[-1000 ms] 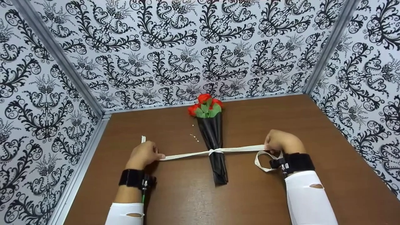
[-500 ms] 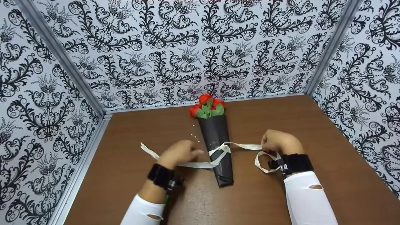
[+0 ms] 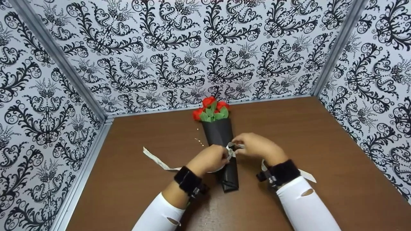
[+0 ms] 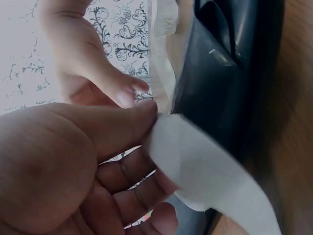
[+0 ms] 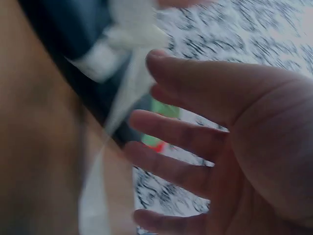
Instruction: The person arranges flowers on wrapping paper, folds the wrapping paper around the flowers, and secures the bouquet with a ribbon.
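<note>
A bouquet of red roses in a black wrap [image 3: 218, 130] lies on the brown table, with a white ribbon [image 3: 155, 159] tied round its middle. My left hand [image 3: 210, 158] is at the wrap's left side. Its thumb and forefinger pinch the ribbon [image 4: 210, 169], as the left wrist view shows. From the other side comes my right hand [image 3: 258, 146], thumb and fingers parted right beside the knot [image 5: 139, 36]. In the right wrist view those fingers reach toward the ribbon without curling round it. One ribbon end trails to the left; the other passes beneath my right wrist.
Small pale specks [image 3: 199, 140] lie left of the wrap on the table [image 3: 154, 131]. Patterned black-and-white panels [image 3: 186, 64] enclose the back and both sides, joined by grey metal posts [image 3: 340, 48]. A black camera strap is on each wrist.
My left hand let go of the taut ribbon, moved right and took hold of it near the knot. My right hand released its end and came left to the knot. The ribbon has slackened.
</note>
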Demonstrator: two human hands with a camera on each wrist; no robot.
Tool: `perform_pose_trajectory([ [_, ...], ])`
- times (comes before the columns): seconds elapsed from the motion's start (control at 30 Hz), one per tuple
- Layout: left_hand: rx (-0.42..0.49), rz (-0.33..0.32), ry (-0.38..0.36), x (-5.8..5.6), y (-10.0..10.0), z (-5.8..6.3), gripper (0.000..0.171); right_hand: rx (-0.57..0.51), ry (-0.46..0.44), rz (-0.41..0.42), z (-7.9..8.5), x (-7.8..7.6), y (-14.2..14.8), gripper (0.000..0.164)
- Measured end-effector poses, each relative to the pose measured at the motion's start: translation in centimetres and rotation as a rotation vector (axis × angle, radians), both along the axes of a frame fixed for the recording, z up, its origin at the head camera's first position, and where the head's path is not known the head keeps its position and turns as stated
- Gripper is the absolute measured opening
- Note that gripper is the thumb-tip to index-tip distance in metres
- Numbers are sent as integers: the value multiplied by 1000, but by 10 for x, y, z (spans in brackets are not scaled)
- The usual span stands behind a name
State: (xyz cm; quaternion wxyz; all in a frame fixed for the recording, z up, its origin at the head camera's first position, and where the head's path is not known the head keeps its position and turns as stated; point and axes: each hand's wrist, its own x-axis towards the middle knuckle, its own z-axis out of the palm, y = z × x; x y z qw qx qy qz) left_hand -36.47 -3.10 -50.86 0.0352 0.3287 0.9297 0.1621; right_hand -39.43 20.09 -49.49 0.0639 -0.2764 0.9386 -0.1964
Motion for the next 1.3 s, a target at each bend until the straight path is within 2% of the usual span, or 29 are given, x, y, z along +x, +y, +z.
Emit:
perform_pose_trajectory([
  [0.1,24,11,5,-1,-6,-2,13,12,67,-66,-9,-2,-13,36],
  [0.2,88,37,-65,-1,-13,-2,12,51,148,-109,-17,-4,-18,20],
  [0.27,127,65,-111,-2,-19,-2,10,62,193,-99,-20,-6,-20,10],
  [0.33,177,97,-157,-3,-25,-4,8,48,201,-93,-21,-8,-18,5],
  [0.5,208,159,-162,-9,-48,-7,9,-28,111,-81,-15,-9,-3,4],
  [0.7,102,150,-109,-14,-81,-17,15,-11,-3,-18,-15,-14,19,9],
  [0.8,84,155,-134,-15,-92,-23,16,0,-28,8,-15,-15,29,11],
  [0.93,109,172,-199,-17,-105,-28,15,9,-70,-3,-17,-18,43,13],
  [1.13,160,152,-268,-21,-121,-34,15,19,-145,-21,-24,-21,57,16],
  [1.3,161,118,-255,-22,-134,-41,15,25,-149,-3,-23,-22,61,14],
])
